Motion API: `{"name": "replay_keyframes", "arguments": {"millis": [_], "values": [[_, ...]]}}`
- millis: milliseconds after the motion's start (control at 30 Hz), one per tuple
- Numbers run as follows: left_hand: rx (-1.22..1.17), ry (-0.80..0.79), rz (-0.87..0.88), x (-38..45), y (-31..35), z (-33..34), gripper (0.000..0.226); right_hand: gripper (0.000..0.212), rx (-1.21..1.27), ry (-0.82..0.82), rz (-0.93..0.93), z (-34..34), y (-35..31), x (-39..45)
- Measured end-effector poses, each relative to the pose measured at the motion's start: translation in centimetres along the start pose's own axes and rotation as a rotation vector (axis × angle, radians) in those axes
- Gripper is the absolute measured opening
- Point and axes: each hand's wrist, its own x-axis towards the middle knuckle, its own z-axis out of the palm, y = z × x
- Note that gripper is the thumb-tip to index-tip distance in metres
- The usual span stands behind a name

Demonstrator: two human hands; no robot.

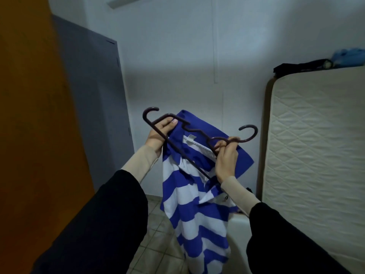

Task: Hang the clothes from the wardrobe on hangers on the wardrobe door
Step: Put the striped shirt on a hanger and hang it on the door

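A blue and white striped polo shirt (194, 210) hangs down in front of me, its blue collar end uppermost. My left hand (159, 136) grips the shirt's upper left part together with a dark plastic hanger (183, 153), whose hook curls at the upper left. My right hand (226, 159) pinches a second dark hanger (247, 135) below its hook, at the shirt's right shoulder. The two hangers overlap across the collar. The orange wardrobe door (33, 115) fills the left of the view.
A grey cabinet (94, 107) stands behind the orange door against the white wall. An upright quilted mattress (316, 145) stands at the right, with dark and blue cloth (308, 66) lying on top. Tiled floor (158, 244) shows below the shirt.
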Motion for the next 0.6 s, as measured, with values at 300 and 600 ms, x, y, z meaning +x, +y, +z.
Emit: {"name": "replay_keyframes", "arguments": {"millis": [300, 600], "values": [[-0.078, 0.065, -0.057, -0.4, -0.8, -1.1, 0.006, 0.016, -0.109, -0.396, 0.115, -2.3, 0.1, 0.7], [0.085, 0.038, -0.12, -0.6, -0.7, -0.8, 0.037, 0.016, 0.306, -0.243, 0.321, -2.0, 0.1, 1.9]]}}
